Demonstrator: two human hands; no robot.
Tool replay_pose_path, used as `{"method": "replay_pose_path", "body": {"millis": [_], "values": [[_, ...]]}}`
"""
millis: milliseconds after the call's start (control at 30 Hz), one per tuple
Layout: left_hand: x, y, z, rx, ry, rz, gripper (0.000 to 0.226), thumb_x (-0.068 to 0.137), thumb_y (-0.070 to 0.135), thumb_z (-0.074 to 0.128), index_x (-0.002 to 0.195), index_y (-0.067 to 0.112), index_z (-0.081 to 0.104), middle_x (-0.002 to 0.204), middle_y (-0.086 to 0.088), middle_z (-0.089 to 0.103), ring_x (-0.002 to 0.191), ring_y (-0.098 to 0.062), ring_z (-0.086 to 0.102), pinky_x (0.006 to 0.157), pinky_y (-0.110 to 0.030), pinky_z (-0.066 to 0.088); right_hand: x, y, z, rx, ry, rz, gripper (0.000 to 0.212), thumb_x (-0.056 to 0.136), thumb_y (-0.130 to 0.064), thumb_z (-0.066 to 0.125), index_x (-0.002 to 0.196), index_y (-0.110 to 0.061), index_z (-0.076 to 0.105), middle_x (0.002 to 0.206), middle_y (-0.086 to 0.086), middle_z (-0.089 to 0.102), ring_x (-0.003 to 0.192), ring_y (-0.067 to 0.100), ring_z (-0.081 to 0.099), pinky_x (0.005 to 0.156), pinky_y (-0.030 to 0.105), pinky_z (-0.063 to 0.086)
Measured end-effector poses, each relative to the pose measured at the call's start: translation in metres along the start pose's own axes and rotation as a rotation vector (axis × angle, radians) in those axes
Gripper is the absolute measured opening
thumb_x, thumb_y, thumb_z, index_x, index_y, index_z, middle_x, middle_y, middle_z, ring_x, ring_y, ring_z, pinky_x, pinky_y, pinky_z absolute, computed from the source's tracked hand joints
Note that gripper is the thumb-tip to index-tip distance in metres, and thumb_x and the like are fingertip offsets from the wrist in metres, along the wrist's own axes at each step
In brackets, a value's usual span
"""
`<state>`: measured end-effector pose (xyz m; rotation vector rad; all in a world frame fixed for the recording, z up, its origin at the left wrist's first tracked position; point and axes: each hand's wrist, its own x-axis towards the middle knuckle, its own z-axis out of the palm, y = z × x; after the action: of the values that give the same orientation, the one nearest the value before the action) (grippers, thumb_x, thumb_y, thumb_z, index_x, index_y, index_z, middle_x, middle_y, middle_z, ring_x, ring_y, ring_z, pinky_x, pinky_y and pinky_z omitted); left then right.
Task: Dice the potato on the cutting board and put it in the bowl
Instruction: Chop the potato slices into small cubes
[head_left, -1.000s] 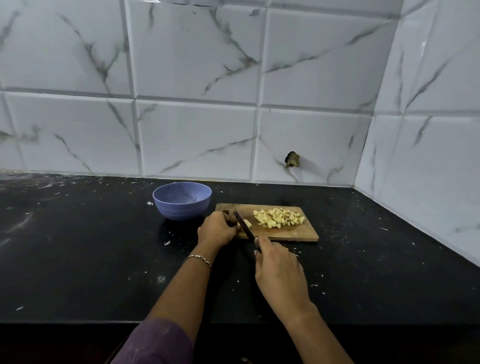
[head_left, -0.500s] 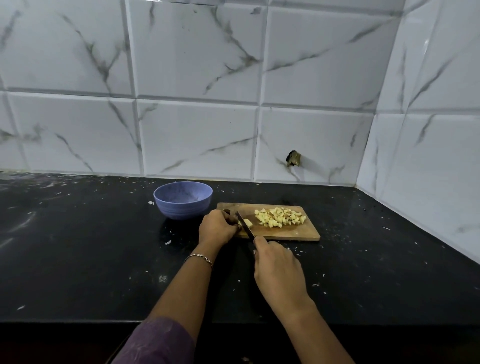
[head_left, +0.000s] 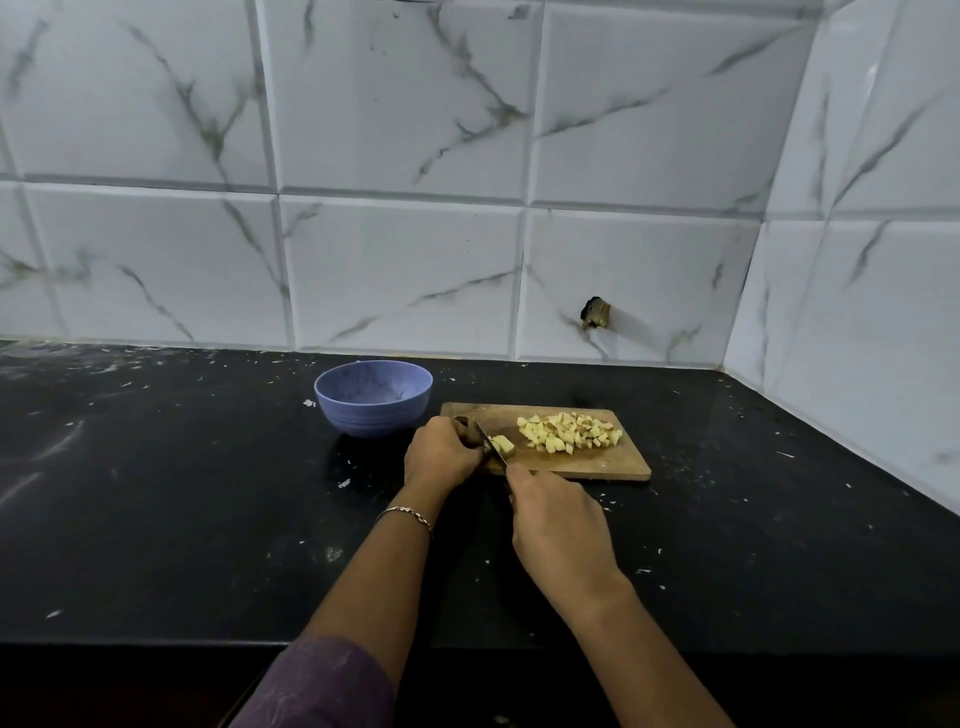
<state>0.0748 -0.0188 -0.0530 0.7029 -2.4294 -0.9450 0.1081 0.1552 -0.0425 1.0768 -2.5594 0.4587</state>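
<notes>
Black stone desk (head_left: 156, 519), flecked all over with pale scraps and smears, fills the lower half of the view. At its near edge a purple sleeve (head_left: 322, 686) covers the left upper arm, and both bare forearms reach forward over the dark surface. A thin bracelet (head_left: 405, 514) sits on the left wrist.

The right hand (head_left: 561, 525) lies nearer, just short of the board, its fingers curled down around the handle of a knife (head_left: 491, 444). The handle itself is hidden under the hand. The dark blade runs forward and to the left onto the board.

Just beyond, the left hand (head_left: 439, 452) rests on the left end of the cutting board (head_left: 597, 465), fingers bent tight over a potato chunk (head_left: 503, 444). The chunk's pale cut end shows right against the far side of the blade.

Further right on the same wooden board, apart from the blade, lies a loose heap of diced potato (head_left: 569, 431), pale yellow cubes with bits of brown skin.

Left of the board and a little farther back stands a blue bowl (head_left: 373, 397), near the board's corner but not touching it. No potato shows inside it.

Behind everything rise white marbled wall tiles (head_left: 405, 280), meeting a side wall at the right. One tile has a small broken hole (head_left: 596, 313) above the board.
</notes>
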Motion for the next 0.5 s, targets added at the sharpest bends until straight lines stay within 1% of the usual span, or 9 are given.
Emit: {"method": "replay_pose_path", "body": {"millis": [133,233,300,400,500], "values": [[0.0,0.0,0.0,0.029,-0.009,0.005,0.022,0.082,0.031,0.076,0.099,0.017,0.076,0.096,-0.003,0.075,0.093,-0.018,0.068,0.083,-0.035,0.055,-0.004,0.01,0.002,0.071,0.05,0.079,0.026,0.103,-0.026,0.049,0.128,-0.029,0.048,0.107,-0.007,0.06,0.094,0.01,0.06,0.078,0.025,0.051],[0.0,0.002,-0.002,0.048,-0.019,0.022,0.029,0.083,0.03,0.076,0.107,0.015,0.074,0.102,-0.003,0.073,0.096,-0.017,0.067,0.083,-0.033,0.054,-0.006,0.019,-0.001,0.099,0.113,0.118,0.024,0.104,-0.03,0.047,0.127,-0.031,0.048,0.099,-0.01,0.059,0.086,0.005,0.058,0.071,0.02,0.046],[0.0,0.002,-0.002,0.055,-0.012,0.022,0.032,0.084,0.03,0.076,0.111,0.014,0.072,0.107,-0.003,0.072,0.099,-0.017,0.066,0.084,-0.032,0.053,-0.004,0.024,-0.005,0.079,0.146,0.131,0.022,0.103,-0.031,0.047,0.126,-0.03,0.049,0.094,-0.01,0.059,0.08,0.005,0.057,0.066,0.02,0.044],[-0.002,0.004,-0.001,0.025,0.006,0.046,0.031,0.086,0.028,0.072,0.116,0.017,0.07,0.113,-0.001,0.07,0.104,-0.017,0.063,0.093,-0.037,0.052,-0.002,0.031,-0.011,0.034,0.157,0.153,0.023,0.103,-0.032,0.048,0.125,-0.029,0.048,0.093,-0.011,0.058,0.078,0.004,0.055,0.062,0.019,0.04],[-0.006,0.008,0.001,0.08,0.005,0.126,0.031,0.087,0.033,0.07,0.118,0.027,0.068,0.115,0.007,0.065,0.11,-0.014,0.058,0.102,-0.043,0.043,-0.004,0.035,-0.011,-0.008,0.149,0.195,0.024,0.103,-0.034,0.047,0.127,-0.029,0.046,0.095,-0.013,0.055,0.076,0.003,0.05,0.061,0.019,0.033]]}}
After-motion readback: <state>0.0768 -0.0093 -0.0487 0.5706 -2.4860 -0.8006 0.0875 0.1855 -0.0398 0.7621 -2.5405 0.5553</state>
